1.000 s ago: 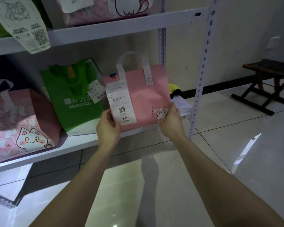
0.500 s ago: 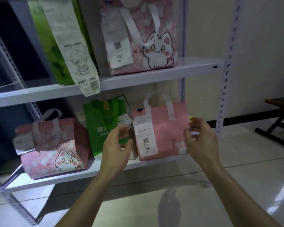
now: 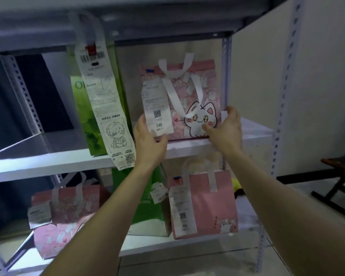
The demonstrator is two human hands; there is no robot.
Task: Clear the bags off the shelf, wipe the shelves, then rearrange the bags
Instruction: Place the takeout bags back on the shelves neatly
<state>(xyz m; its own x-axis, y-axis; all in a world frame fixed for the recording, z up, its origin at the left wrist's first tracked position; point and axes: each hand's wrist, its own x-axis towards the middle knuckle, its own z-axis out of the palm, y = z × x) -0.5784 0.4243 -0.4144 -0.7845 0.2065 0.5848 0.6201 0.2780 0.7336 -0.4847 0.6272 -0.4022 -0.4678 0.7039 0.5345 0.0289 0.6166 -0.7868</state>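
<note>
A pink cat-print bag with a white receipt numbered 046 stands on the middle shelf. My left hand grips its lower left corner, thumb on the front. At the lower right corner my right hand holds it, fingers behind the side and thumb on the cat drawing. To its left stands a green bag with a long receipt hanging over the shelf edge. On the lower shelf stand a plain pink bag, a green pizza bag and another pink cat bag.
The white metal rack has perforated uprights on the right. A dark wooden stool stands on the tiled floor at the far right. Something yellow lies behind the plain pink bag.
Both hands let go of the plain pink bag on the lower shelf, rose to the middle shelf and took hold of the cat-print bag. The view tilted upward.
</note>
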